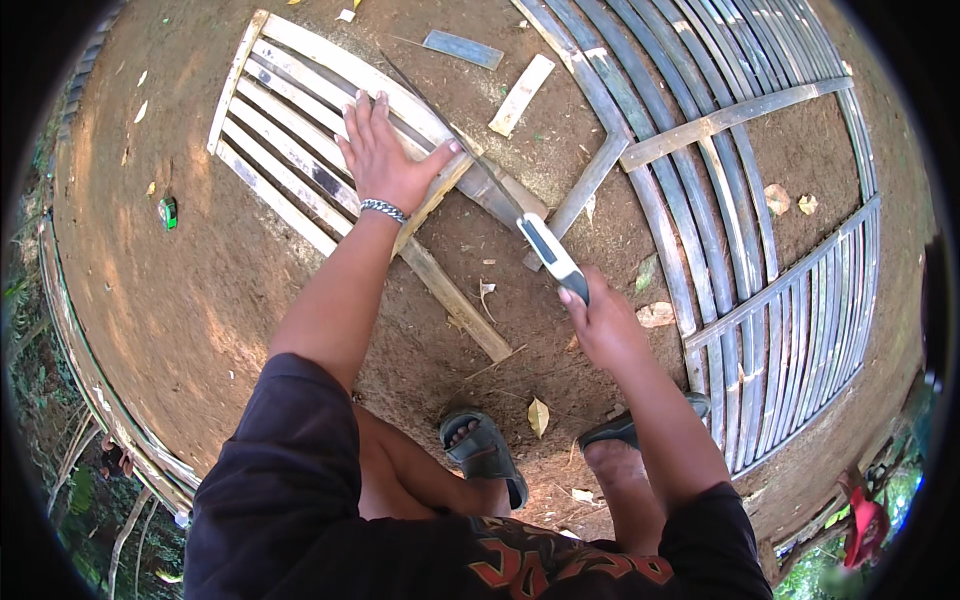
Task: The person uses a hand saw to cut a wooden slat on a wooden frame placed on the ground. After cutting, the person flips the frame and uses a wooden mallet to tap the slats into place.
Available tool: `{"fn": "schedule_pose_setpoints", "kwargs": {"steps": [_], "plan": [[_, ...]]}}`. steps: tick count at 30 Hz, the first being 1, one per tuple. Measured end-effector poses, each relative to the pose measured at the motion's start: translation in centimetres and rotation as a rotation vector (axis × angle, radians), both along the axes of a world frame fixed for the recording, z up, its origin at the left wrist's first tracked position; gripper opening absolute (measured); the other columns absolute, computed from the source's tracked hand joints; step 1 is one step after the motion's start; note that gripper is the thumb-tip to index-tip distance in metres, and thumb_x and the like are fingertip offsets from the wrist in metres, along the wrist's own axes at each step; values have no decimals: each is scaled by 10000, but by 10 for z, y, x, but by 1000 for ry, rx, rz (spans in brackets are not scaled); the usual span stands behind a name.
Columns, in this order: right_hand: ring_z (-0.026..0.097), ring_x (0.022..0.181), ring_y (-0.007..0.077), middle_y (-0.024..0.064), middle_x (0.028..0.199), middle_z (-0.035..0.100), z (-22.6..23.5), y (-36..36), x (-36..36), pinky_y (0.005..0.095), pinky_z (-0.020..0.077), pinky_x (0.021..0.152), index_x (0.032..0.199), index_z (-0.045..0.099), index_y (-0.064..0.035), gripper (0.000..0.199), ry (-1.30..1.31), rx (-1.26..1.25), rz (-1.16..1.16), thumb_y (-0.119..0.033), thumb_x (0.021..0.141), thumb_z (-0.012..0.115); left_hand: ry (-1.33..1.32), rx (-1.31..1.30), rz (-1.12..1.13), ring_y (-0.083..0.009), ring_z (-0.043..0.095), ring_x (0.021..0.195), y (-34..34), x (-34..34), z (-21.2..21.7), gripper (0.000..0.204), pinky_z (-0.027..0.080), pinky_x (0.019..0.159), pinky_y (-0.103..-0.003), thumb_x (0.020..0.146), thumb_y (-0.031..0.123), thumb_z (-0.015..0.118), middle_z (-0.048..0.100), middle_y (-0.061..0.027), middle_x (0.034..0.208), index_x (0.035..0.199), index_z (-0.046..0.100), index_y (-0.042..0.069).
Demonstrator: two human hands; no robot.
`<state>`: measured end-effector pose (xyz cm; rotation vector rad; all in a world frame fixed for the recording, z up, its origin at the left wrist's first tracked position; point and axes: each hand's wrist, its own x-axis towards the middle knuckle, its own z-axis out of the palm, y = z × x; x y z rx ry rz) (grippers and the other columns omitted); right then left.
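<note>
A small panel of pale bamboo slats lies on the ground in front of me, toward the left. My left hand presses on its near right part, fingers stretched out and thumb spread to the side. My right hand is closed around the white and dark handle of a handsaw. From there the thin blade slants up and left, across the panel's right corner beside my left thumb. Whether its teeth are in the bamboo I cannot tell. A bamboo strip sticks out from below the panel toward my feet.
To the right lies a larger, darker slatted bamboo frame. Two loose bamboo offcuts, one pale and one dark, lie beyond the saw. A small green object sits on the bare soil at left. Dry leaves lie near my sandals.
</note>
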<state>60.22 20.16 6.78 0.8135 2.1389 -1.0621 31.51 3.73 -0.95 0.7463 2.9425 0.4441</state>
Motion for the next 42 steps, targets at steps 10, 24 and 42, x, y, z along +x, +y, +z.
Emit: {"fn": "schedule_pose_setpoints", "kwargs": {"steps": [10, 24, 42], "plan": [[715, 924, 439, 258, 950, 712, -4, 3, 18, 551, 538, 834, 1339, 518, -59, 464, 20, 34, -6, -436, 1069, 542, 25, 61, -36, -411, 58, 1605, -7, -2, -6, 1079, 34, 1274, -596, 861, 679, 647, 159, -235, 1712, 1622, 261, 19], [705, 899, 466, 275, 983, 709, 0, 7, -34, 562, 540, 788, 1273, 520, -51, 438, 4, 38, 2, -421, 1047, 587, 16, 164, -27, -433, 96, 1598, -4, 5, -11, 770, 19, 1264, -609, 975, 368, 560, 204, -238, 1707, 1615, 301, 28], [687, 914, 504, 294, 963, 703, -9, 5, 43, 585, 525, 779, 1253, 560, -42, 414, 93, 75, -62, -372, 1018, 643, -12, 105, -10, -428, 71, 1604, -4, -3, 4, 801, 16, 1276, -600, 954, 361, 540, 164, -240, 1717, 1610, 270, -11]]}}
